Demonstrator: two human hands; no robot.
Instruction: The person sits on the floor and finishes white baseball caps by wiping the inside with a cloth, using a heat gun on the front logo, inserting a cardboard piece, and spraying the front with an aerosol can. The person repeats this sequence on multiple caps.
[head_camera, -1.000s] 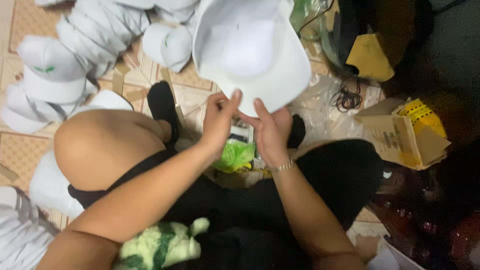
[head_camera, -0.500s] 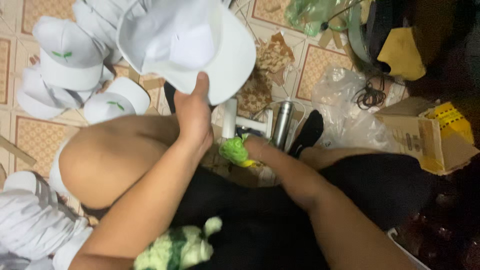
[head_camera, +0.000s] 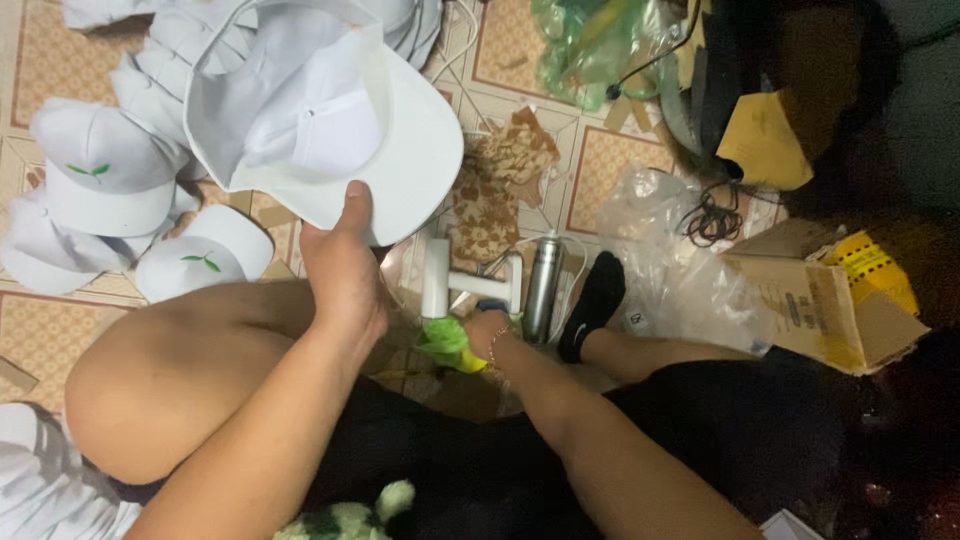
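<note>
My left hand (head_camera: 343, 265) grips the brim of a white cap (head_camera: 320, 120), held upside down above the tiled floor so its inside shows. My right hand (head_camera: 482, 330) is down between my legs, closed on a bright green cloth (head_camera: 446, 343). It is partly hidden by that cloth. Just beyond it lie a white hand-held tool (head_camera: 437, 277) and a silver metal bottle (head_camera: 543, 286).
A heap of white caps (head_camera: 105, 170), some with a small green leaf mark, lies at the left. A clear plastic bag (head_camera: 665, 255) and an open cardboard box (head_camera: 810, 300) sit at the right. A green plastic bag (head_camera: 590, 40) lies at the top.
Both hands held the cap before. My right hand let go and dropped to the green cloth, while my left hand carried the cap up and to the left.
</note>
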